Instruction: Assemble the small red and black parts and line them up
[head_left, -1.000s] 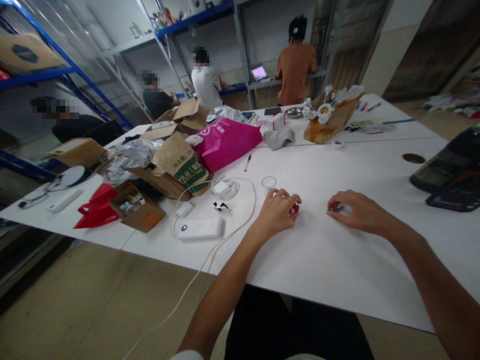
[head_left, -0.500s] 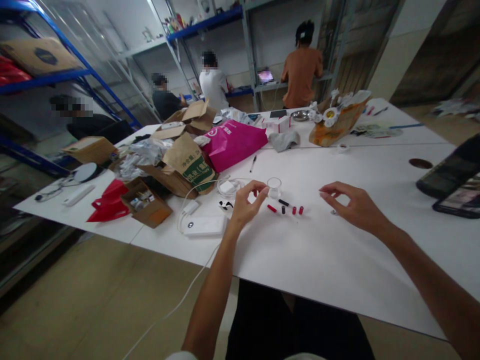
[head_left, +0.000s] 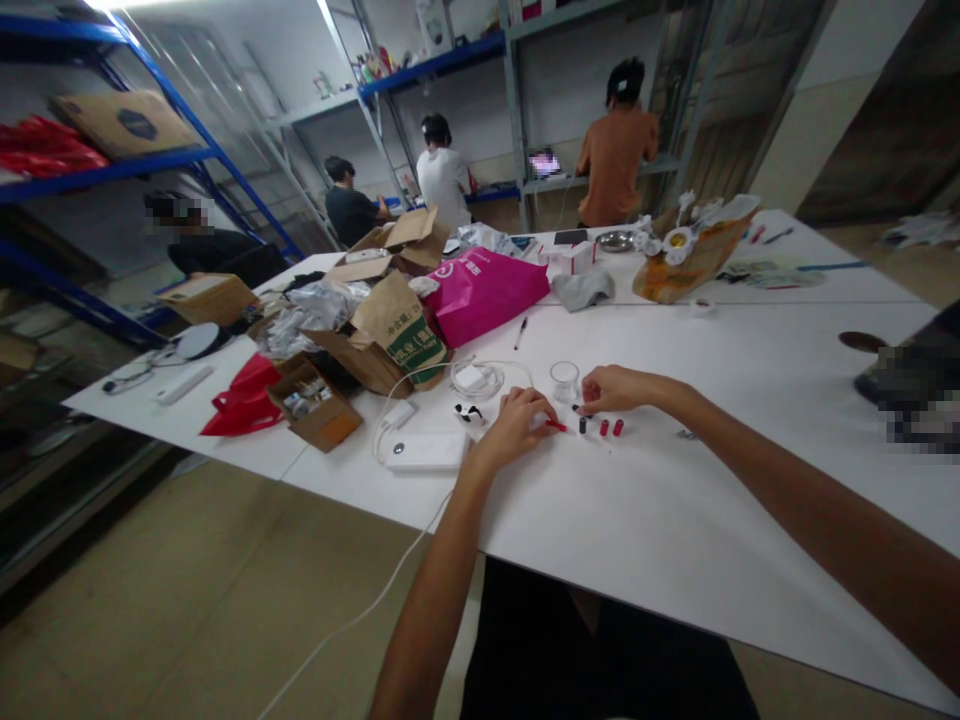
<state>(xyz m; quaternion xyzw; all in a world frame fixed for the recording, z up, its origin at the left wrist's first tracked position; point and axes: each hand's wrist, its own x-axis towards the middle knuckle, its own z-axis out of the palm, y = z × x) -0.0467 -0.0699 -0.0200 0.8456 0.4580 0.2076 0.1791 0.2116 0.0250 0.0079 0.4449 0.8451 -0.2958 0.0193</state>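
Observation:
My left hand (head_left: 516, 422) rests on the white table (head_left: 675, 520) with its fingers curled, pinching a small red piece (head_left: 557, 426) at their tips. My right hand (head_left: 611, 389) has reached across to just beside it, its fingers closed down on a small black piece (head_left: 578, 408). In front of both hands stand three tiny cylinders in a row, one black (head_left: 583, 427) and two red (head_left: 604, 428). A small clear cup (head_left: 564, 380) stands just behind, between the hands.
Left of my hands lie a white power bank (head_left: 424, 452) with a coiled cable (head_left: 474, 379), a brown paper bag (head_left: 397, 330), a pink bag (head_left: 487, 288) and an open cardboard box (head_left: 315, 410). Dark devices (head_left: 911, 395) sit at the right edge. Several people work by the shelves behind.
My right hand has swung left from the open table to the small pieces and closed there. The left hand has dropped from the cup to the red piece. The view has shifted slightly.

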